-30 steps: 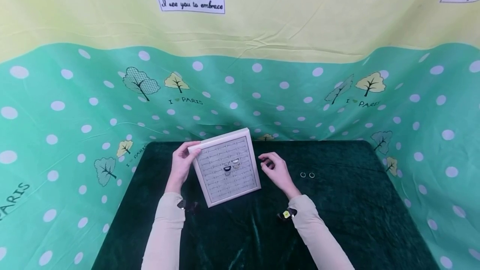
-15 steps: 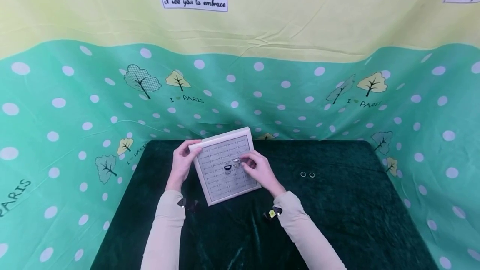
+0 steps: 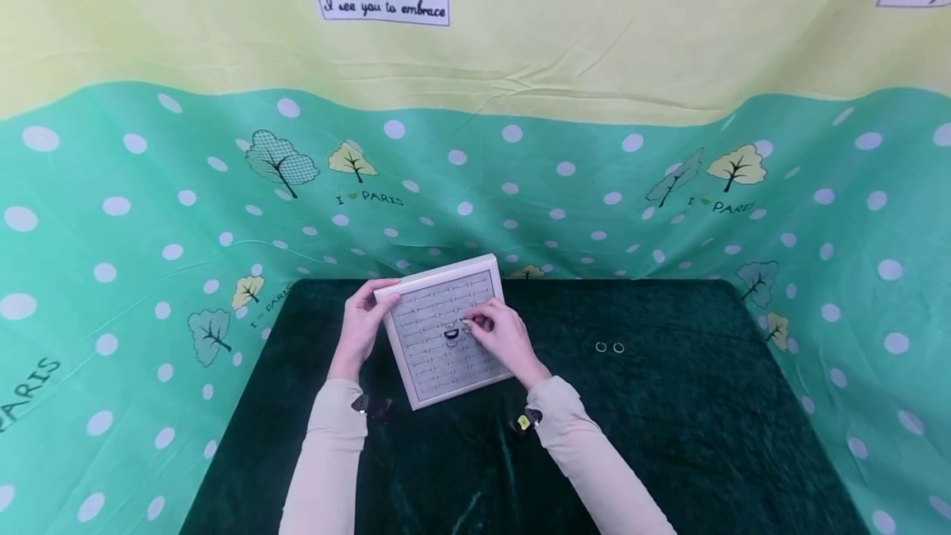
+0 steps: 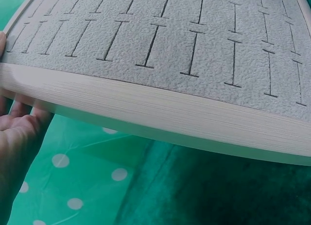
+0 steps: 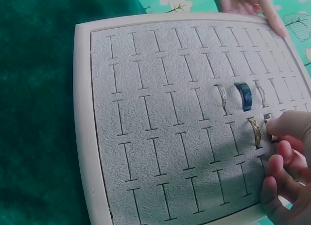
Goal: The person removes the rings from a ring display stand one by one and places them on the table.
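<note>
My left hand (image 3: 359, 330) grips a white-framed ring display board (image 3: 461, 394) by its upper left corner, thumb on the front and fingers behind. The board is held tilted, its grey padded face lined with slots. My right hand (image 3: 507, 338) pinches a ring (image 5: 267, 118) at a slot; that ring is mostly hidden by the thumb and fingers. Near it in the right wrist view, a wide dark blue band (image 5: 245, 96), a silver ring (image 5: 223, 99), a thin silver ring (image 5: 260, 93) and a gold ring (image 5: 255, 133) sit in slots.
Two loose rings, a left one (image 3: 600, 347) and a right one (image 3: 619, 347), lie side by side on the dark green velvet cloth (image 3: 691, 403) to the right. Behind the table hangs a green and yellow curtain (image 3: 535, 188) with white dots.
My right hand has moved left from beside the board onto its face, to the group of rings, with fingers now pinching one. My left hand and the board have stayed nearly still.
</note>
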Motion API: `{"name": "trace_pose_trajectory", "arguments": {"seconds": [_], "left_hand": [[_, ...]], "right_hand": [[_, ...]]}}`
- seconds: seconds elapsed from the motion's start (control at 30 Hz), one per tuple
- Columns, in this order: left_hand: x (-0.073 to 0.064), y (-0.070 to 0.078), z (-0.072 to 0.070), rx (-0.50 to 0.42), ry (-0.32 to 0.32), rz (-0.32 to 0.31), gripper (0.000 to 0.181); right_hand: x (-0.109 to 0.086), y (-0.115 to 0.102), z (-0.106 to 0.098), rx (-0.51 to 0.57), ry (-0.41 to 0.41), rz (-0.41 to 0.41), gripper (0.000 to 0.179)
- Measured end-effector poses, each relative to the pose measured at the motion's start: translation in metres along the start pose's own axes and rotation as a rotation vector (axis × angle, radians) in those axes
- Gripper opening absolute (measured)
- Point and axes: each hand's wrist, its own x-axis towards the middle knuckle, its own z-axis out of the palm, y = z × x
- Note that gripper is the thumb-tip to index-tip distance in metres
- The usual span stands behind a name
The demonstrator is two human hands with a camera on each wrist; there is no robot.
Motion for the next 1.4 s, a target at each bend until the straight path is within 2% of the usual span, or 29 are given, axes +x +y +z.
{"name": "trace_pose_trajectory", "arguments": {"seconds": [0.13,0.3,0.43,0.57,0.83,1.13,1.4], "left_hand": [[-0.001,0.003,0.001,0.009,0.001,-0.001,0.031],[0.003,-0.013,-0.004,-0.005,0.019,-0.002,0.030],[0.004,-0.019,-0.005,-0.008,0.026,0.010,0.030],[0.004,-0.018,-0.005,-0.001,0.028,0.003,0.029],[-0.003,0.003,0.003,0.011,0.001,0.018,0.029],[-0.004,0.005,0.004,0.008,0.006,0.012,0.028],[-0.003,0.004,0.003,0.013,0.009,0.015,0.029]], "right_hand": [[0.002,-0.001,0.002,-0.026,-0.005,0.041,0.006],[0.002,-0.004,0.002,-0.025,-0.013,0.062,0.005],[0.001,-0.006,0.001,0.008,-0.025,0.082,0.008],[0.000,-0.004,0.001,0.057,-0.033,0.080,0.009],[-0.003,-0.002,-0.001,0.109,-0.036,0.058,0.008],[-0.003,-0.001,-0.003,0.110,-0.067,0.059,0.009],[-0.005,0.003,-0.006,0.223,-0.112,0.041,0.010]]}}
